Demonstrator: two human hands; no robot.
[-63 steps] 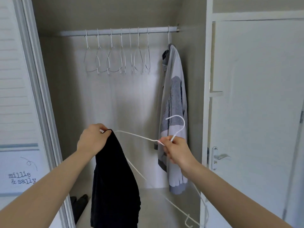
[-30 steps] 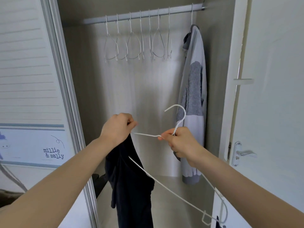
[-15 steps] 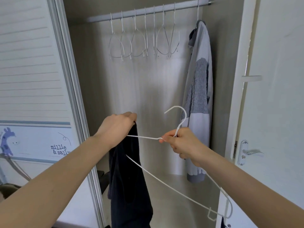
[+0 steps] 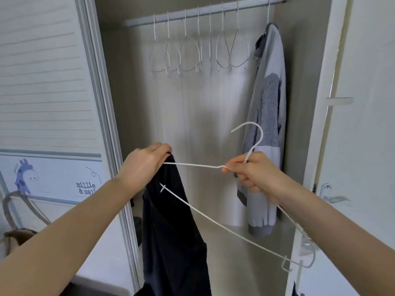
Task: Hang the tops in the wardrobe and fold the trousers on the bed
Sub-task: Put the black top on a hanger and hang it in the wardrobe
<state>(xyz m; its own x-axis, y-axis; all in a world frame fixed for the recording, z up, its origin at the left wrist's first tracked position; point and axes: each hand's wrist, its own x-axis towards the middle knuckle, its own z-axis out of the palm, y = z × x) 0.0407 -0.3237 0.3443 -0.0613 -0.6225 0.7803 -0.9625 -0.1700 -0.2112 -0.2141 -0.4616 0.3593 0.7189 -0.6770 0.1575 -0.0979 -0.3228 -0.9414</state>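
Fingers (image 4: 232,166) pinch white wire hanger (image 4: 213,221); dark top (image 4: 175,242) hangs limp.

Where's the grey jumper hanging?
In the head view, the grey jumper hangs at the right end of the wardrobe rail, right of the empty hangers, behind the right hand.

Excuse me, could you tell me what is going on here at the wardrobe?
A person is putting a dark top onto a white wire hanger. The left hand grips the top at one end of the hanger, and the right hand pinches the hanger below its hook. It is not yet on the rail, where a grey top hangs beside empty hangers.
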